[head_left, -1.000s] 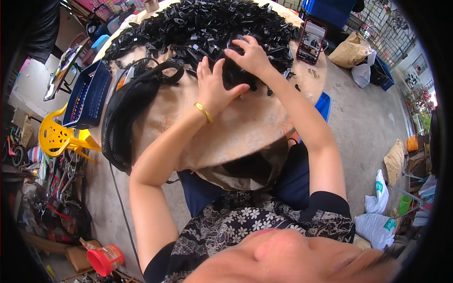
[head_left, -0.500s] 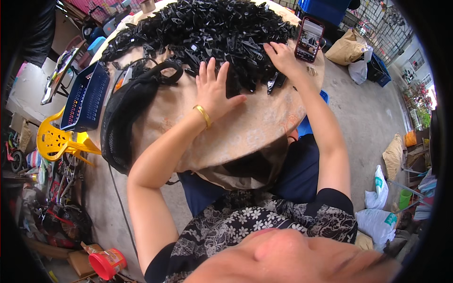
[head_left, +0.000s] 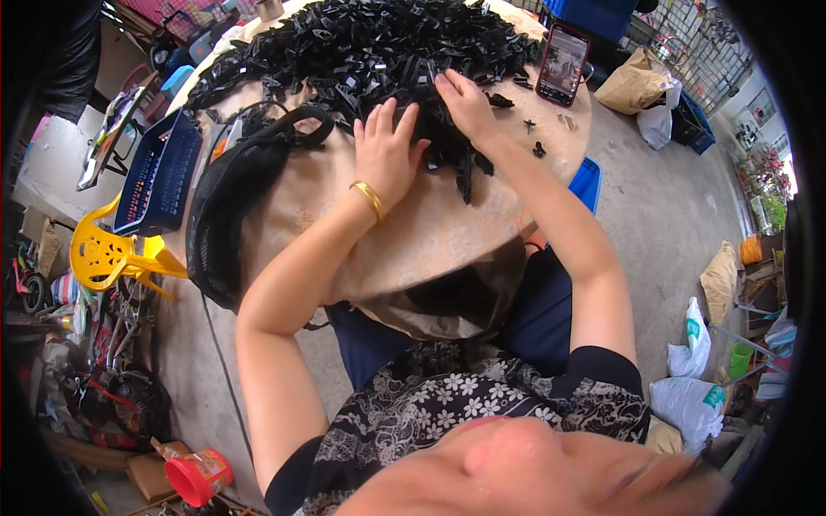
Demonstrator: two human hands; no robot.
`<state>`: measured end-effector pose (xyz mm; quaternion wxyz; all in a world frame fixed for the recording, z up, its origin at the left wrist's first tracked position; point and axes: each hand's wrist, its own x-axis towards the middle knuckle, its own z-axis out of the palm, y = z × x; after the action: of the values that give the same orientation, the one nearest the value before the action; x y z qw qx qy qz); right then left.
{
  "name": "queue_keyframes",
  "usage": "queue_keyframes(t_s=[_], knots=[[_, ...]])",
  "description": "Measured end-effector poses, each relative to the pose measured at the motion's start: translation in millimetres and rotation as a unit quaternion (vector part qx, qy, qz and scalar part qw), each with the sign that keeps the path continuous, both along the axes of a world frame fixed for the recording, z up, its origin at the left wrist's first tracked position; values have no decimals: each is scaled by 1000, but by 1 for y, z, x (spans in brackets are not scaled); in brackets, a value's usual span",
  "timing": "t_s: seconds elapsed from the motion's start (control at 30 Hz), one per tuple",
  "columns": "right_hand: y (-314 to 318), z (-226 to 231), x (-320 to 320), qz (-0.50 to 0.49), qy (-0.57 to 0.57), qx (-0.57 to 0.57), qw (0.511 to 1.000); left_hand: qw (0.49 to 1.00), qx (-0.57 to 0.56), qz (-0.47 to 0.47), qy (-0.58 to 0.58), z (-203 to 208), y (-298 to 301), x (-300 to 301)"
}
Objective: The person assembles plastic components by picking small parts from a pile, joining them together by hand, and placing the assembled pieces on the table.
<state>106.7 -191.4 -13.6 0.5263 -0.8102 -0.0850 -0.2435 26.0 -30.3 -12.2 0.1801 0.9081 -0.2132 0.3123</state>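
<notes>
Black, glossy, plastic-looking small parts [head_left: 344, 52] are heaped all over the far side of this round desk with a tan patterned cover [head_left: 422, 236], and the near edge of the pile reaches both hands. The left hand [head_left: 385, 155], gold bangle [head_left: 367, 200] on the wrist, is open with fingers a bit spread, right beside the pile. The right hand [head_left: 465, 107] has its fingers bent onto the parts; can't tell if it's actually gripping any. A few strays lie to its right, near a dark-framed phone [head_left: 564, 64] with its screen lit. Over on the left there's a black mesh bag [head_left: 219, 215], plus a dark blue plastic basket [head_left: 157, 176] by a yellow plastic chair [head_left: 97, 236].
</notes>
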Motion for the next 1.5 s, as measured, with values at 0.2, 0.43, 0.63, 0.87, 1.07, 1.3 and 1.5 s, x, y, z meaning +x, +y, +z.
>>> queue_keyframes(t_s=[0.2,0.43,0.63,0.87,1.07,1.3,1.5], knots=[[-35,18,-10,72,-32,-37,996,999,-43,-18,-22,6,16,5],[-76,52,-86,157,42,-246,956,994,-84,-11,-73,21,29,9],[-56,38,-119,186,-72,-348,916,970,-223,-49,-87,39,25,-4],[-58,27,-90,177,-32,-227,957,901,-315,-232,185,47,16,-31],[-60,24,-73,115,-136,-347,921,874,-93,-406,251,24,-6,-53],[-61,24,-68,136,-128,-356,916,937,-27,-284,200,29,-4,-62],[-65,23,-66,127,-166,-302,930,933,-29,-241,267,27,0,-62]])
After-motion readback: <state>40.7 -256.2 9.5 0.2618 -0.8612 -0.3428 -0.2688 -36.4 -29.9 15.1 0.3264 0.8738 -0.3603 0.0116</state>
